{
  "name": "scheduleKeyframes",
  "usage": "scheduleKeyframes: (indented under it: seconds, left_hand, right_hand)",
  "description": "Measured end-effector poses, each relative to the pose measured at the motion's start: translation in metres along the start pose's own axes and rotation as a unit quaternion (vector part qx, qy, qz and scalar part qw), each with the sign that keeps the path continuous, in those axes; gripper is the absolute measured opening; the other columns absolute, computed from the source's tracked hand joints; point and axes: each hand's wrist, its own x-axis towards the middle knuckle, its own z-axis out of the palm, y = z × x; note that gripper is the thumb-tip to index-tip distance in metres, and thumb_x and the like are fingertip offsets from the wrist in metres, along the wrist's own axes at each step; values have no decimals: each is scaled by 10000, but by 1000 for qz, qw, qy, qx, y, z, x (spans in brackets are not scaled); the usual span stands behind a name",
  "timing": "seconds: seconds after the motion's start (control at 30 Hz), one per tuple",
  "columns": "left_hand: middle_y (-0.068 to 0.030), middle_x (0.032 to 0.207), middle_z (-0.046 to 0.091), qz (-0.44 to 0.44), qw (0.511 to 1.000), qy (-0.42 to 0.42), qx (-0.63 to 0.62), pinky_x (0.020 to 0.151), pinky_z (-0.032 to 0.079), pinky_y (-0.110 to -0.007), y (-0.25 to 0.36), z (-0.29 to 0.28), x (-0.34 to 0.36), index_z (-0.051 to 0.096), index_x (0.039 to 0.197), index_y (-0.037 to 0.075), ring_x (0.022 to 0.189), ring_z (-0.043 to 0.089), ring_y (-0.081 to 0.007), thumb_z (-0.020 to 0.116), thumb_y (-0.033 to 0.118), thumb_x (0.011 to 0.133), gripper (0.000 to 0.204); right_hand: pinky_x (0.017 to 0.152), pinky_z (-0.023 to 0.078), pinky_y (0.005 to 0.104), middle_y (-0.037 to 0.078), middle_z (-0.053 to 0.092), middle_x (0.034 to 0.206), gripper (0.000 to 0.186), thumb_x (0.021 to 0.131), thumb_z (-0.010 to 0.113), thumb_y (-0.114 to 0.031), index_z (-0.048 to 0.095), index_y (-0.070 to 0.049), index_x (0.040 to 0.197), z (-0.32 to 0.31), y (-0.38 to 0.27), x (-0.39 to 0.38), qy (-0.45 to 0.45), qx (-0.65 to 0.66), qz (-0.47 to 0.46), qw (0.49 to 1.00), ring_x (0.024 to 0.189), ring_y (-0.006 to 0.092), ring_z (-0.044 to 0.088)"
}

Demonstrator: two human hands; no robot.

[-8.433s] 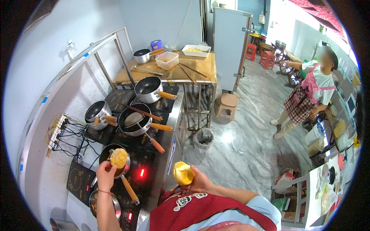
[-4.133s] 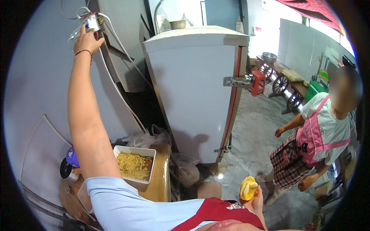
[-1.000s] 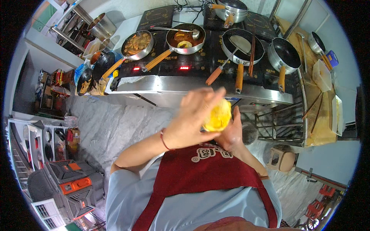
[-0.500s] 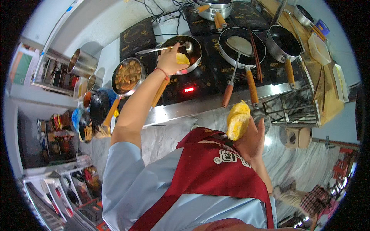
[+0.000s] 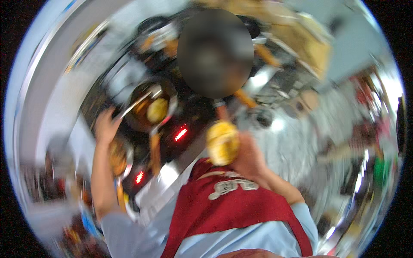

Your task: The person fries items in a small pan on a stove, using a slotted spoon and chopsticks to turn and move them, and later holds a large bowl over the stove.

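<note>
Marbled floor (image 5: 286, 135) and black cooktops on the desk (image 5: 169, 173) are blurred around you. Directions run from your chest. Closest, at 12 o'clock, your right hand (image 5: 251, 159) has its grip closed around a yellow piece (image 5: 223, 144), just above your red apron (image 5: 241, 201). At 10 o'clock your left hand (image 5: 106, 125) has its fingers spread near the end of a ladle (image 5: 140, 104); blur hides whether they touch. Beside it sits a smaller pan (image 5: 130, 162) of brown food. Between 10 and 11, a wooden-handled pan (image 5: 174, 102) holds brown sauce and a pale yellow round (image 5: 157, 111). You seem to be tending that pan; working it calls for a sure hold on the ladle, clear of the rim. Farther, toward 1 o'clock, stands a beige stool (image 5: 304, 104).
</note>
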Motion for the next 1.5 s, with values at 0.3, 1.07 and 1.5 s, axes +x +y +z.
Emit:
scheduleKeyframes:
  seconds: [0.3, 1.07, 1.5]
  left_hand:
    - [-130, 1130, 535, 126, 991, 54, 5, 946, 334, -443, 42, -38, 14, 545, 1072, 25, 1154, 423, -327, 641, 157, 773, 341]
    - [-138, 1224, 456, 497, 857, -27, -130, 979, 278, -471, 272, -93, -66, 455, 1211, 44, 1203, 361, -370, 720, 335, 667, 671]
    - [-144, 1209, 451, 514, 853, -31, -89, 966, 295, -473, 302, -84, -68, 479, 1189, 57, 1186, 378, -340, 731, 291, 622, 663]
  right_hand:
    - [897, 446, 378, 46, 471, 1275, 512, 953, 271, -435, 22, -404, 1400, 24, -7, 11, -74, 21, -60, 995, 1099, 194, 519]
    - [966, 389, 394, 28, 474, 1277, 458, 946, 254, -464, 280, -296, 1372, 26, -19, -11, -37, 39, -58, 997, 1132, 208, 497]
    - [1042, 285, 374, 46, 362, 1375, 618, 920, 254, -519, 272, -99, 1373, 14, -22, -9, -120, 58, -64, 989, 1233, 215, 396]
